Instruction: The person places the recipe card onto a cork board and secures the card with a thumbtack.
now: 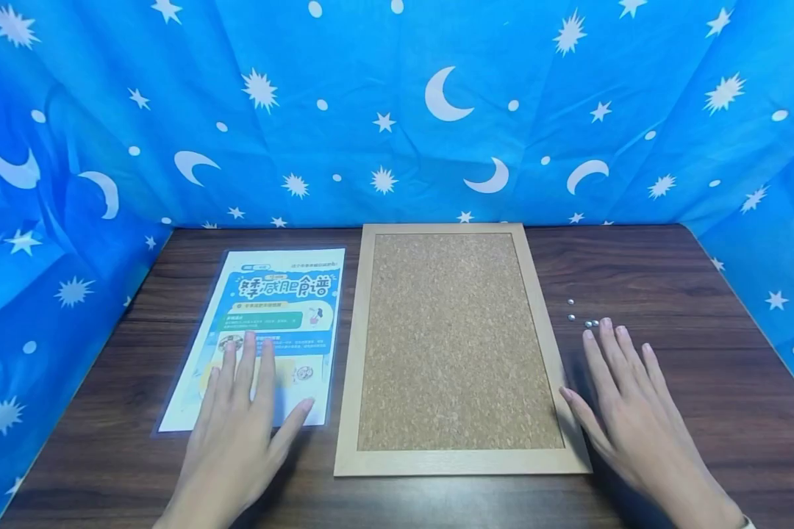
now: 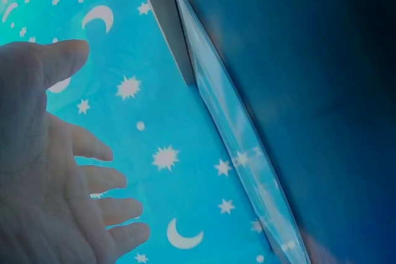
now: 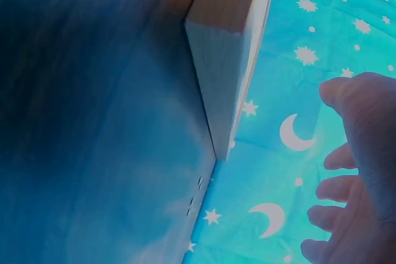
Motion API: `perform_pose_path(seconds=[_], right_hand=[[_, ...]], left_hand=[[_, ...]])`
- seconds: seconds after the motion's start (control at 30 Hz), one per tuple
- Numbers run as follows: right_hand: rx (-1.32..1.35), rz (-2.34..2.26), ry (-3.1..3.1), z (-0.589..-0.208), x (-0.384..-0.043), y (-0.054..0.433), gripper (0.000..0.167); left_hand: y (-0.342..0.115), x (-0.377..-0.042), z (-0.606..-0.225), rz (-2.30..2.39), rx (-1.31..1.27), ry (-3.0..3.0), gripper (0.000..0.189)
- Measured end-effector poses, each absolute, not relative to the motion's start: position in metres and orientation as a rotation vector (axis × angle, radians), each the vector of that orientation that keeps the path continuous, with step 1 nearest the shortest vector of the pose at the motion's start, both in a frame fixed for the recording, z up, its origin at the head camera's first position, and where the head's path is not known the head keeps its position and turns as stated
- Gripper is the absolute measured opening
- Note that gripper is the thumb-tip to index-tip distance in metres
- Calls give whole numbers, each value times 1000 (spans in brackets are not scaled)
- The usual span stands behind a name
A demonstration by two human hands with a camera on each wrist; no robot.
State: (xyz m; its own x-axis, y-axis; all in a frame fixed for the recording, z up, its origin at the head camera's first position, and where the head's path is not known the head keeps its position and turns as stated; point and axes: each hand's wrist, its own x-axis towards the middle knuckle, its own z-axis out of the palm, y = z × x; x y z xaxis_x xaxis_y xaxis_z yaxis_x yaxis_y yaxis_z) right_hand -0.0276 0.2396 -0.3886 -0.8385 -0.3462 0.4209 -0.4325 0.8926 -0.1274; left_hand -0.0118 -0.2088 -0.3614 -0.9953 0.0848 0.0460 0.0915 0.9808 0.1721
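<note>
My left hand (image 1: 234, 430), fingers spread and nearly straight, hovers over the lower part of a laminated printed sheet (image 1: 278, 294) on the left of the table. Nothing is in its grasp; the left wrist view shows the bare palm and extended fingers (image 2: 99, 177). To the right, my right hand (image 1: 642, 419) is spread out the same way, its thumb overlapping the right frame edge of a corkboard (image 1: 459, 463). Just beyond its fingertips lie several small silver studs (image 1: 589, 324). The corkboard lies flat in the middle, its cork face up inside a pale wooden frame.
The dark wood table (image 1: 648, 272) carries all of these things. Blue cloth (image 1: 370, 73) with white stars and moons hangs behind it and along both sides. The sheet lies a short way left of the corkboard, whose far edge reaches the back cloth.
</note>
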Motion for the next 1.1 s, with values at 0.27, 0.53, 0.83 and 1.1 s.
perform_pose_path(seconds=[0.27, 0.53, 0.83, 1.1], right_hand=[[539, 347, -2690, -388, -32, 249, 74], [519, 405, -2686, -390, -41, 259, 74], [466, 456, -2747, -394, -58, 270, 72], [400, 535, -2763, -396, -75, 277, 68]], left_hand=[[-233, -13, -363, -342, -37, -3125, 93], [-263, -21, -364, -481, 113, -3194, 98], [-293, -33, -365, -529, 342, -3220, 110], [-313, -44, -368, -610, 544, -3230, 118]])
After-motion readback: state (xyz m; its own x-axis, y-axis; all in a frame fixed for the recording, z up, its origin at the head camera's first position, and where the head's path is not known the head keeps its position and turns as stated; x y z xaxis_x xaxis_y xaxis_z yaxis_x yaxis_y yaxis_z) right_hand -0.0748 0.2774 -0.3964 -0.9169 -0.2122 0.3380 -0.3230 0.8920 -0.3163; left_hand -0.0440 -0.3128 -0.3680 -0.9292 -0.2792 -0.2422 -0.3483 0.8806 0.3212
